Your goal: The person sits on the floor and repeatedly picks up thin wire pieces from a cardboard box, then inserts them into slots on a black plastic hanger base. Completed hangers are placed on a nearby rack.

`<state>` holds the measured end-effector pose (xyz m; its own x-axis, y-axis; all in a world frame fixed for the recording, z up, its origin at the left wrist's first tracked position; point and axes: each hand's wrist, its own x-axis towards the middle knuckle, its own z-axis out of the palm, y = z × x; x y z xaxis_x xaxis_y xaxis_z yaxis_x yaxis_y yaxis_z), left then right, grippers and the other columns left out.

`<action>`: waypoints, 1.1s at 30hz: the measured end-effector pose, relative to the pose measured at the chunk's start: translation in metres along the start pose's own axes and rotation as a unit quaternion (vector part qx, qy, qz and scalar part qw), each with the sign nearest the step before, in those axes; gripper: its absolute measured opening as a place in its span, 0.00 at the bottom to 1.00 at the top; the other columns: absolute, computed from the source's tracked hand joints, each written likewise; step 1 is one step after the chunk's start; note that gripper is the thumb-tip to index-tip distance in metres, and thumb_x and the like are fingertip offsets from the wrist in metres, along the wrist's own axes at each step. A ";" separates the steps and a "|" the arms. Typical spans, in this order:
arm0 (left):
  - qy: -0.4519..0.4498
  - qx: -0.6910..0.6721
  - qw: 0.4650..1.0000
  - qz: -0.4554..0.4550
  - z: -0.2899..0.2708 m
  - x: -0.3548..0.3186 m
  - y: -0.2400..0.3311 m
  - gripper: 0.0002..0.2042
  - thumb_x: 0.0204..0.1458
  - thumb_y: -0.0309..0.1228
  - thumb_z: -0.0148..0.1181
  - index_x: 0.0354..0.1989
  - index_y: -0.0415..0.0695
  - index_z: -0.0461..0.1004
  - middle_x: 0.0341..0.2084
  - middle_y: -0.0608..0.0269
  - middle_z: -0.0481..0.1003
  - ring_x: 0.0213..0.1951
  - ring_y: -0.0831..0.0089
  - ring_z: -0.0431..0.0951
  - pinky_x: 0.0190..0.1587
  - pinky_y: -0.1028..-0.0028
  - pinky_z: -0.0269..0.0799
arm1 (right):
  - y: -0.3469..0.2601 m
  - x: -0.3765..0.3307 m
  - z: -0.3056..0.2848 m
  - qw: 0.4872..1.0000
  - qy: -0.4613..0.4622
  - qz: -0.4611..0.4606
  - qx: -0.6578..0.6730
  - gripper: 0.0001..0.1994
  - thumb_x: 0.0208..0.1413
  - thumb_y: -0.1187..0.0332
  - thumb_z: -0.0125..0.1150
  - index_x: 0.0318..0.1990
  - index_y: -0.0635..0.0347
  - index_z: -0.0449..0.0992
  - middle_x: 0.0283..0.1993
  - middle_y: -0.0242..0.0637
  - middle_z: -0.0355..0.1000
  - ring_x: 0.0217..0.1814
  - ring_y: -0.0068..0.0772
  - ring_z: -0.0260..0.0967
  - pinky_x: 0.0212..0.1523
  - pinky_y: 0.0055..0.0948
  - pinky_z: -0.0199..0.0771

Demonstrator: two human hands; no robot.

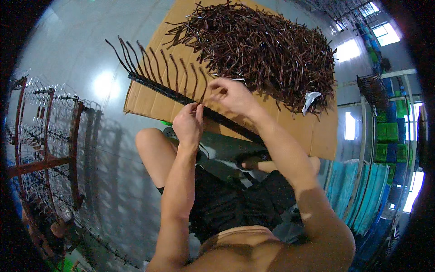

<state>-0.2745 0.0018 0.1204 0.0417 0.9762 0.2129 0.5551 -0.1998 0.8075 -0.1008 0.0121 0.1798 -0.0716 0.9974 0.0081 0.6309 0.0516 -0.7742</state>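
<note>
A long black bar [222,120] runs slantwise over the near edge of the cardboard, from upper left to lower right. Several thin, wavy brown rods [176,75] stand up from its left part in a row. My left hand [186,124] is closed at the bar, thumb and forefinger pinched around the lower end of the rightmost rod [203,81]; the exact contact is partly hidden. Just right of that rod, my right hand [235,97] hovers over the bar with bent fingers apart, and I see nothing in it.
A large heap of loose brown rods [258,45] covers much of the cardboard sheet [142,99]. A crumpled white scrap [311,100] lies at the heap's near right. Brown racks with wire hooks [50,163] stand at left; shelving with green crates [386,131] stands at right. My bent legs are close beneath the bar.
</note>
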 end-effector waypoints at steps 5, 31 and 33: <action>-0.003 -0.006 1.000 -0.010 0.001 0.006 0.003 0.09 0.52 0.36 0.59 0.29 0.43 0.78 0.22 0.56 0.77 0.26 0.57 0.78 0.32 0.65 0.73 | 0.032 0.011 -0.021 0.901 0.042 -0.012 -0.431 0.09 0.49 0.73 0.57 0.39 0.62 0.69 0.42 0.46 0.67 0.46 0.47 0.70 0.39 0.40 0.76; -0.005 0.032 0.995 0.094 0.006 -0.004 0.009 0.05 0.50 0.31 0.57 0.29 0.42 0.75 0.26 0.56 0.76 0.29 0.57 0.76 0.32 0.64 0.72 | -0.007 -0.030 0.044 0.969 0.166 0.080 0.166 0.11 0.54 0.65 0.58 0.37 0.65 0.75 0.32 0.46 0.76 0.32 0.40 0.75 0.35 0.33 0.72; -0.001 0.017 0.996 0.090 0.005 -0.004 0.011 0.06 0.50 0.31 0.57 0.29 0.42 0.75 0.26 0.56 0.76 0.29 0.56 0.76 0.32 0.63 0.72 | -0.019 -0.030 0.038 0.981 0.149 0.054 0.115 0.11 0.54 0.65 0.58 0.36 0.65 0.75 0.32 0.48 0.76 0.33 0.44 0.75 0.35 0.34 0.72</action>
<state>-0.2649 -0.0041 0.1255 0.1446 0.9246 0.3525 0.5665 -0.3694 0.7366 -0.1400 -0.0206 0.1695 0.2360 0.9687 0.0768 0.4294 -0.0331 -0.9025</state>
